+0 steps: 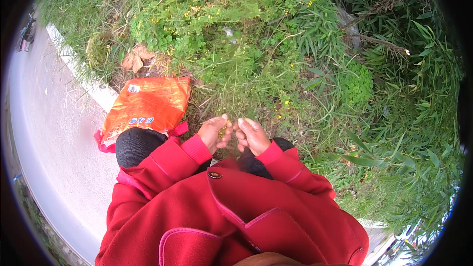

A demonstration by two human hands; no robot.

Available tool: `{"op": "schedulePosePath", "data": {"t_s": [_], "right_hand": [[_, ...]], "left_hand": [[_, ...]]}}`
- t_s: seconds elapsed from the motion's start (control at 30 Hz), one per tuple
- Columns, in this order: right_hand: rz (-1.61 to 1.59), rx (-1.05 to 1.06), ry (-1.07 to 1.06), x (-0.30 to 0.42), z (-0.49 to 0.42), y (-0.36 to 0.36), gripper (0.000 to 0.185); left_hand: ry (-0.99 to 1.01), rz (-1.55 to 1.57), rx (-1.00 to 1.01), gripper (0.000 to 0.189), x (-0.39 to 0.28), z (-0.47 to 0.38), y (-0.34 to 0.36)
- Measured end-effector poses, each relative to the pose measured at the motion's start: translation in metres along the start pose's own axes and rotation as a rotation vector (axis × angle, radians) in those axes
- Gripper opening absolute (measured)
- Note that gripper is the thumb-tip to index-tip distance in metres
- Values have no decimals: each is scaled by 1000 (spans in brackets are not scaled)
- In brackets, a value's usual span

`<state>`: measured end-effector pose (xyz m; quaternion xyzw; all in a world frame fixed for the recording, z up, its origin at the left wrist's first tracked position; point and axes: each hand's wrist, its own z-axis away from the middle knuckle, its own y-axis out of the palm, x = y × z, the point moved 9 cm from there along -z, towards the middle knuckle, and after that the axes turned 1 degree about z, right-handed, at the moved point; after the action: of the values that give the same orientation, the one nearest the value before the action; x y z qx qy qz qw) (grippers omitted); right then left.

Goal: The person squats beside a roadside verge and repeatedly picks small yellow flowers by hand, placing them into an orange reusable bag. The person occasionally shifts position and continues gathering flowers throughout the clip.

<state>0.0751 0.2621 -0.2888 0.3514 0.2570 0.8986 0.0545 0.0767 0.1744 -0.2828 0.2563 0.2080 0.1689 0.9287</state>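
Note:
My left hand (212, 133) and my right hand (254, 135) are close together in front of my knees, with a narrow gap between their fingertips. Small yellow flower heads (222, 131) show among the curled fingers of the left one. The right thumb and fingers are bent towards each other; whether a thin stem is pinched there is too fine to tell. Just beyond both hands stand feathery green plants (236, 81), some bearing small yellow flowers (287, 102).
An orange woven bag (149, 101) with pink handles lies by my left knee (138, 147), partly over a pale kerb (79, 70). Paved road (66, 129) runs along the left. Dry leaves (136, 58) lie beyond the bag. Bamboo-like foliage (414, 92) and a bare branch (384, 44) stand at right.

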Motion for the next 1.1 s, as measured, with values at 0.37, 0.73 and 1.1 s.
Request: {"op": "schedulePosePath", "data": {"t_s": [0.37,0.73,1.1], "right_hand": [[704,-67,-282,49,17,6,18],[1639,-43,-698,91,5,69,9],[1273,-519,-622,245,-154,-90,31]], "left_hand": [[-53,230,72,20,21,-9,-13],[10,388,130,18,3,-25,-6],[77,282,144,20,-16,-19,-8]]}}
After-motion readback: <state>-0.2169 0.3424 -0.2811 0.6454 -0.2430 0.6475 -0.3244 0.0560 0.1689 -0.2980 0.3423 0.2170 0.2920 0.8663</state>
